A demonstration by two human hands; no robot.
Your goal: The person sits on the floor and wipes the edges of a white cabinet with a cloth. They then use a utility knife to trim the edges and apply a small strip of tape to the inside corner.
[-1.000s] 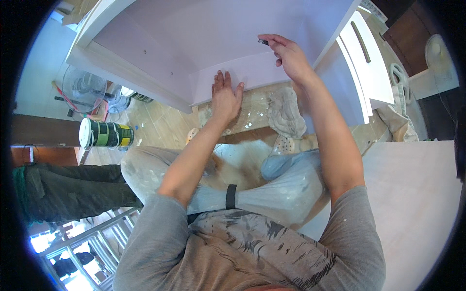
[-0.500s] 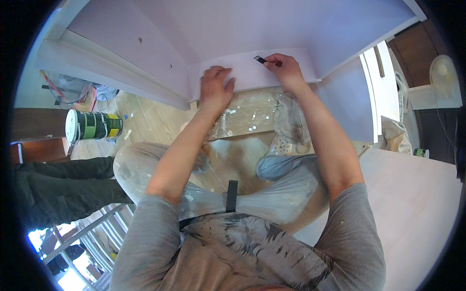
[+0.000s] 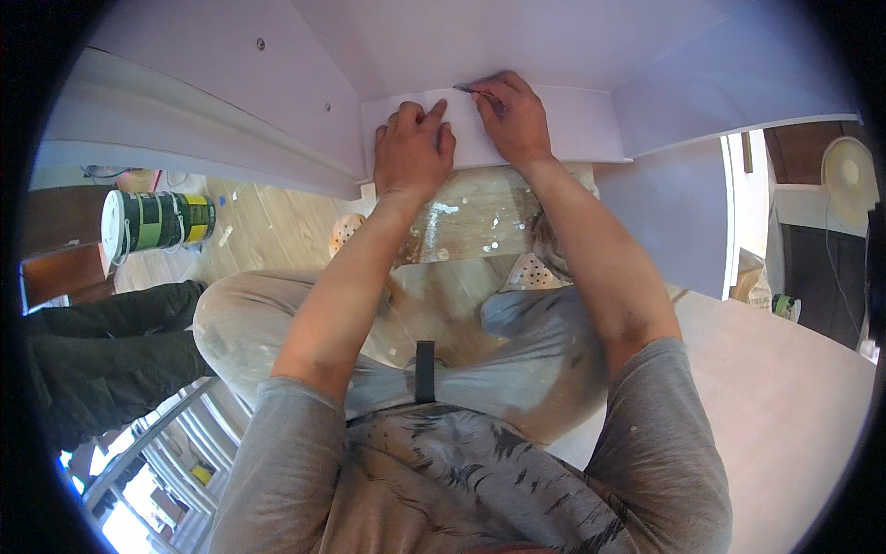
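Note:
A low pale strip (image 3: 581, 129) runs along the bottom of a lilac-white cabinet interior (image 3: 443, 46). On its left part rests my left hand (image 3: 413, 155), palm down, index finger stretched toward the strip's far edge and the other fingers slightly bent. My right hand (image 3: 517, 120) pinches a small, dark, flat blade-like piece (image 3: 464, 88) between thumb and fingers. Its tip lies at the far edge of the strip, just beyond my left index fingertip. The exact kind of tool is too small to make out, and my fingers cover its rear part.
A paint-spotted wooden board (image 3: 466, 217) lies between my hands and knees, near perforated clogs (image 3: 533, 273). A green and white bucket (image 3: 152, 223) lies at left, above dark trousers (image 3: 115, 360) and a metal ladder (image 3: 175, 452). A pale panel (image 3: 766, 369) lies to my right.
My right hand has moved left and farther in, bringing the dark piece to the strip's far edge. The left hand has shifted slightly, its index finger now extended. The view has tilted slightly.

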